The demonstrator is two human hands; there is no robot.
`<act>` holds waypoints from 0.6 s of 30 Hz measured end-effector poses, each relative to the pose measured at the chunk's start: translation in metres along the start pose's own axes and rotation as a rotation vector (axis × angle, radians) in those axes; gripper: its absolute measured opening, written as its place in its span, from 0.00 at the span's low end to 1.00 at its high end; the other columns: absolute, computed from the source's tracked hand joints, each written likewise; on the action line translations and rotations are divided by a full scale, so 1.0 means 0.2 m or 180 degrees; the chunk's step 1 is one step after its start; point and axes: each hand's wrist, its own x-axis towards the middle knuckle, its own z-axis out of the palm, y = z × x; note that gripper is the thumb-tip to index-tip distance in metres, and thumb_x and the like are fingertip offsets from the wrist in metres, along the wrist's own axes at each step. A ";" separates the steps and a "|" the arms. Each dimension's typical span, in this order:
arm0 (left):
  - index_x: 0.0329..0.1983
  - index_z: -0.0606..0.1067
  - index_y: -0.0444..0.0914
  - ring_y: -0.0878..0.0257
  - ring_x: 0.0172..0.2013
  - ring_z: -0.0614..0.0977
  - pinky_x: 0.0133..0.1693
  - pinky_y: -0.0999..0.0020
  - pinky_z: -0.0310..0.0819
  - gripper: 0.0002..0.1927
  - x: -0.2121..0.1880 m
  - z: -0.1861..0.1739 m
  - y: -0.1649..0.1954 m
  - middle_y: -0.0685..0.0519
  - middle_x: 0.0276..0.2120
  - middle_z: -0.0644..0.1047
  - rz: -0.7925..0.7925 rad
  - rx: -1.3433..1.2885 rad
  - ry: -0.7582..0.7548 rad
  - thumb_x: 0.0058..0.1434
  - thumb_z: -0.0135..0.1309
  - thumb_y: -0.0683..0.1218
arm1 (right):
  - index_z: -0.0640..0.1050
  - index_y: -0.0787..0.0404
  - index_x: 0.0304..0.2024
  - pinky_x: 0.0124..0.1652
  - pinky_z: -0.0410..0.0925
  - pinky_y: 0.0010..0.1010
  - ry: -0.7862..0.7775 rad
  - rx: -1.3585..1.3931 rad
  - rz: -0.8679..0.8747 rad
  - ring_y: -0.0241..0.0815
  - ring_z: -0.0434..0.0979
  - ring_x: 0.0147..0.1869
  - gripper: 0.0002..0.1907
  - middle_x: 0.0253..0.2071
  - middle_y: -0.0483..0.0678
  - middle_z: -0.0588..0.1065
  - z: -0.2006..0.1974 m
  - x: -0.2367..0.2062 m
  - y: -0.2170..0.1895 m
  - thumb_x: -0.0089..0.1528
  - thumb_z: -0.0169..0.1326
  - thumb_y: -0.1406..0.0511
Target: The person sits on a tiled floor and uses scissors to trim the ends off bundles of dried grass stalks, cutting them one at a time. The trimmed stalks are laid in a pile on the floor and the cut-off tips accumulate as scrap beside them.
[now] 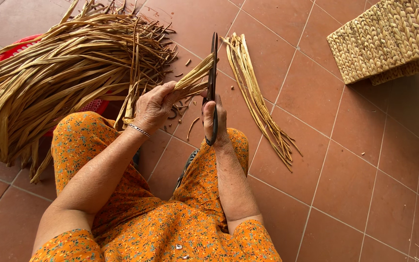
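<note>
- Head view: the person is sitting low over a terracotta tiled floor (345,160), knees in orange flowered cloth showing at the bottom of the frame.
- The left hand (153,106) is gripping a small bundle of dried strips (197,75); its fingers (163,94) are curled and pressed tight around the bundle, whose cut ends are pointing up and to the right. A thin metal bracelet (139,130) is sitting on that wrist.
- The right hand (214,123) is holding a pair of dark scissors (213,73), fingers wrapped through the loop of the handle; the blades are pointing away from the person, seen edge-on, so whether they are parted cannot be told. The blades are lying right against the end of the bundle.
- A large heap of dried strips (49,73) is lying on the floor to the left, covering a red plastic basket (20,48).
- A narrow pile of trimmed strips (258,102) is lying on the tiles to the right of the scissors, apart from both hands.
- Small offcuts (187,62) are scattered on the floor near the heap.
- A woven basket (389,39) is standing in the upper right corner, well apart from the hands.
</note>
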 end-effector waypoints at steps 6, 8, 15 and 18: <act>0.55 0.78 0.45 0.53 0.36 0.83 0.36 0.60 0.76 0.12 -0.01 0.02 0.02 0.52 0.37 0.80 -0.0167 -0.0080 -0.0143 0.72 0.56 0.51 | 0.73 0.64 0.48 0.24 0.56 0.20 0.0190 -0.0038 0.0089 0.25 0.60 0.23 0.35 0.22 0.35 0.61 0.02 -0.03 0.03 0.72 0.36 0.39; 0.55 0.78 0.45 0.55 0.37 0.84 0.36 0.62 0.76 0.12 0.00 0.02 0.03 0.52 0.39 0.81 -0.0202 -0.0260 -0.0099 0.72 0.55 0.51 | 0.73 0.65 0.47 0.25 0.55 0.20 0.0196 0.0133 0.0130 0.26 0.59 0.25 0.34 0.23 0.35 0.61 0.03 -0.03 0.02 0.73 0.38 0.40; 0.55 0.79 0.45 0.60 0.34 0.85 0.35 0.66 0.76 0.13 0.03 -0.01 0.03 0.52 0.38 0.83 -0.0678 -0.0521 0.0063 0.70 0.55 0.51 | 0.66 0.66 0.67 0.30 0.60 0.20 -0.0422 0.0651 -0.0157 0.27 0.61 0.30 0.44 0.30 0.37 0.65 0.03 -0.01 -0.04 0.70 0.32 0.36; 0.55 0.79 0.44 0.62 0.36 0.86 0.36 0.67 0.78 0.13 0.04 -0.01 0.02 0.52 0.39 0.83 -0.0532 -0.0707 0.0234 0.72 0.55 0.52 | 0.66 0.67 0.68 0.29 0.59 0.20 -0.0369 0.0332 -0.0018 0.26 0.61 0.29 0.46 0.28 0.36 0.63 0.04 -0.02 -0.04 0.69 0.31 0.35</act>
